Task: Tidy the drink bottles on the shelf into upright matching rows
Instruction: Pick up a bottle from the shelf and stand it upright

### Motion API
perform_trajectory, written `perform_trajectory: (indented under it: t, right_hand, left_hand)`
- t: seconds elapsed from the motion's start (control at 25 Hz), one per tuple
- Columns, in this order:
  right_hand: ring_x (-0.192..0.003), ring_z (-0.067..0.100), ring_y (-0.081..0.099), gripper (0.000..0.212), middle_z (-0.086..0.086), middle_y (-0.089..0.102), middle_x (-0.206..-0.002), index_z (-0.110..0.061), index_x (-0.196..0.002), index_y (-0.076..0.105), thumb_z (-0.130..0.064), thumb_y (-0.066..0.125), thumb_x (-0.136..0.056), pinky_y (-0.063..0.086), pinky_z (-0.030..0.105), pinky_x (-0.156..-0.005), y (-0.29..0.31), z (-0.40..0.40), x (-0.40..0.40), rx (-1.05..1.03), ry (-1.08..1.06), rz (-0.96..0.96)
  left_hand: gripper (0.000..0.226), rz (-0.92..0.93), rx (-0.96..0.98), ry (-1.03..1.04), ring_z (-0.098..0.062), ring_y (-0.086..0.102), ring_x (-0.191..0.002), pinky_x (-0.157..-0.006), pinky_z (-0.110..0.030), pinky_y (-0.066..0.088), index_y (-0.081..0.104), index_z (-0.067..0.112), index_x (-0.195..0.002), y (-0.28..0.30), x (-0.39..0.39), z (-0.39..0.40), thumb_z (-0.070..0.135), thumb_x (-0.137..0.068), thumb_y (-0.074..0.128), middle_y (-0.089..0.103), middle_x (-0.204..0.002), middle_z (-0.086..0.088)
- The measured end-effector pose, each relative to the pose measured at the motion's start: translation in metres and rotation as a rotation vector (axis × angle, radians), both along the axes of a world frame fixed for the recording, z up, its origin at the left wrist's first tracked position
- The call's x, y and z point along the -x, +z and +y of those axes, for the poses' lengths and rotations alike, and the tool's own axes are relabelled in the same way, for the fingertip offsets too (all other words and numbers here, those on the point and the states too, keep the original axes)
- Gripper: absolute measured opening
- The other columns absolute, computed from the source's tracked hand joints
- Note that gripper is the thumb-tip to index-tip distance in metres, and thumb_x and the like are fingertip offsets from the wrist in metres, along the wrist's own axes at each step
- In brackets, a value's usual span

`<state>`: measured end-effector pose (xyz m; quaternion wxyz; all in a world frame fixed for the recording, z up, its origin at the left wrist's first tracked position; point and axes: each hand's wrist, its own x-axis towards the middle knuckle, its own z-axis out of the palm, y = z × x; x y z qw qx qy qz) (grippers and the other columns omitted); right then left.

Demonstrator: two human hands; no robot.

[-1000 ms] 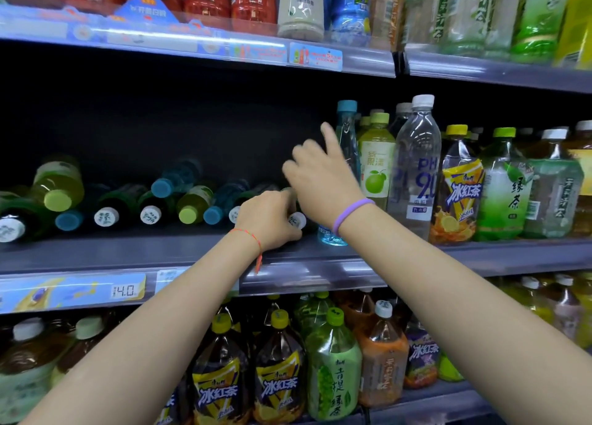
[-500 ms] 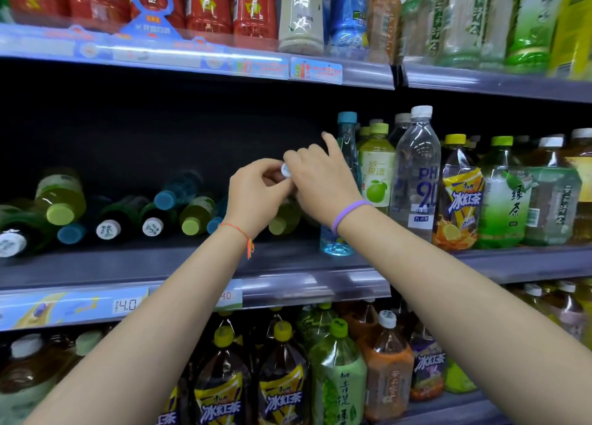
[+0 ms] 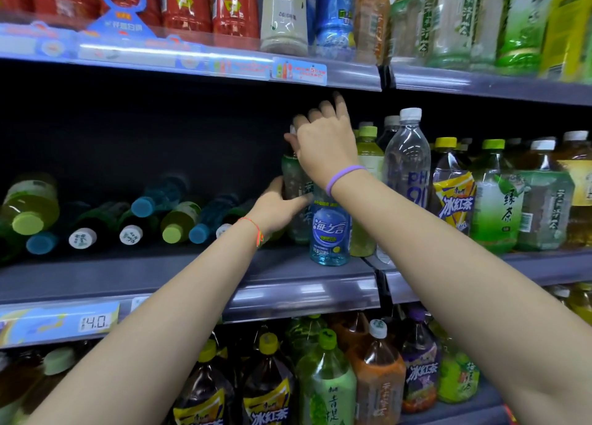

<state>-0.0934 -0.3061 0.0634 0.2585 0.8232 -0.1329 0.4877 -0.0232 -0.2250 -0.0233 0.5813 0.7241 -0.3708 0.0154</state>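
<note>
behind the right hand (image 3: pixel 323 150) the tea bottle (image 3: pixel 293 184) is half hidden, its cap barely visible. it stands upright just left of the blue bottle (image 3: pixel 330 232); right fingers curl around its neck, left hand (image 3: pixel 278 208) grips its body.

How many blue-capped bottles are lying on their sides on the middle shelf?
3. Far-left bottle, lying low; middle bottle, stacked higher; right bottle, nearest the left hand. Others may be hidden in the dark behind.
</note>
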Motion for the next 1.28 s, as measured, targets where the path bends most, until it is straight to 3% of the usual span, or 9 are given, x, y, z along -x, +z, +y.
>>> perform_trajectory:
  t: [0.16,0.32,0.4,0.48,0.64,0.76,0.84,0.92,1.28]
  right_hand:
    - [-0.122,0.045,0.052,0.044,0.025,0.061,-0.122,-0.012,-0.117,0.069,-0.025,0.055,-0.077,0.034,0.056,-0.109,-0.019,-0.011,0.007,0.004,0.094,-0.158]
    - [-0.135,0.052,0.035,0.057,0.029,0.046,-0.141,-0.008,-0.126,0.063,-0.02,0.049,-0.071,0.033,0.056,-0.11,-0.044,-0.016,0.017,-0.041,0.25,-0.155]
    - [-0.14,0.051,0.028,0.058,0.027,0.042,-0.146,-0.008,-0.127,0.062,-0.02,0.044,-0.073,0.029,0.056,-0.112,-0.051,-0.014,0.021,-0.064,0.287,-0.132]
    - [-0.141,0.051,0.026,0.058,0.026,0.041,-0.147,-0.007,-0.127,0.062,-0.02,0.042,-0.073,0.027,0.056,-0.114,-0.054,-0.013,0.025,-0.051,0.299,-0.145]
    - [-0.134,0.046,0.041,0.041,0.027,0.053,-0.136,-0.007,-0.112,0.067,-0.014,0.046,-0.077,0.023,0.057,-0.115,-0.059,-0.01,0.024,0.131,0.244,-0.109]
    - [-0.096,0.038,0.063,0.031,0.018,0.067,-0.092,-0.008,-0.083,0.069,-0.008,0.038,-0.083,0.037,0.051,-0.106,-0.066,0.013,0.011,0.301,0.343,0.097]
    - [-0.102,0.033,0.06,0.033,0.012,0.064,-0.104,-0.012,-0.103,0.067,-0.01,0.037,-0.091,0.04,0.043,-0.095,-0.075,0.031,0.005,0.212,0.27,0.428]
    - [-0.116,0.03,0.053,0.032,0.009,0.056,-0.125,-0.017,-0.122,0.059,-0.013,0.04,-0.097,0.037,0.039,-0.092,-0.089,0.039,-0.004,0.116,0.136,0.577]
    - [-0.121,0.032,0.047,0.039,0.013,0.043,-0.137,-0.017,-0.135,0.048,-0.011,0.04,-0.097,0.042,0.039,-0.087,-0.097,0.054,-0.023,0.058,0.041,0.587]
  left_hand:
    - [0.043,-0.048,-0.079,0.036,-0.014,0.055,-0.097,-0.081,-0.026,0.043,0.054,0.014,-0.128,0.003,0.0,-0.009,0.036,-0.093,0.062,0.06,-0.113,0.002]
    - [0.031,-0.048,-0.132,0.02,-0.02,0.06,-0.104,-0.085,-0.032,0.051,0.056,0.008,-0.125,0.004,0.007,-0.016,0.018,-0.095,0.058,0.064,-0.114,-0.006]
    - [0.016,-0.1,-0.181,0.043,-0.018,0.059,-0.092,-0.068,-0.02,0.051,0.06,0.007,-0.109,0.005,0.012,-0.015,0.01,-0.094,0.058,0.064,-0.1,-0.007]
    - [0.003,-0.226,-0.296,0.096,-0.013,0.053,-0.08,-0.055,-0.02,0.041,0.06,0.014,-0.095,0.008,0.018,-0.009,0.012,-0.093,0.06,0.06,-0.087,-0.001]
    - [0.018,-0.406,-0.392,0.303,-0.017,0.062,-0.094,-0.076,-0.02,0.04,0.073,0.02,-0.1,0.01,0.0,0.022,0.016,-0.089,0.059,0.07,-0.1,-0.001]
    - [0.028,-0.457,-0.503,0.474,-0.028,0.062,-0.11,-0.093,-0.029,0.048,0.073,0.023,-0.109,0.001,-0.013,0.056,0.021,-0.085,0.059,0.07,-0.115,-0.009]
    - [0.035,-0.475,-0.653,0.492,-0.032,0.058,-0.114,-0.097,-0.034,0.047,0.069,0.024,-0.116,-0.008,-0.015,0.073,0.03,-0.084,0.057,0.065,-0.12,-0.014]
    - [0.049,-0.5,-0.737,0.483,-0.031,0.056,-0.118,-0.1,-0.038,0.047,0.065,0.032,-0.12,-0.015,-0.017,0.086,0.041,-0.075,0.047,0.063,-0.124,-0.012]
    - [0.033,-0.554,-0.709,0.307,-0.028,0.057,-0.115,-0.098,-0.039,0.048,0.069,0.034,-0.113,-0.016,-0.038,0.108,0.031,-0.084,0.052,0.064,-0.122,-0.008]
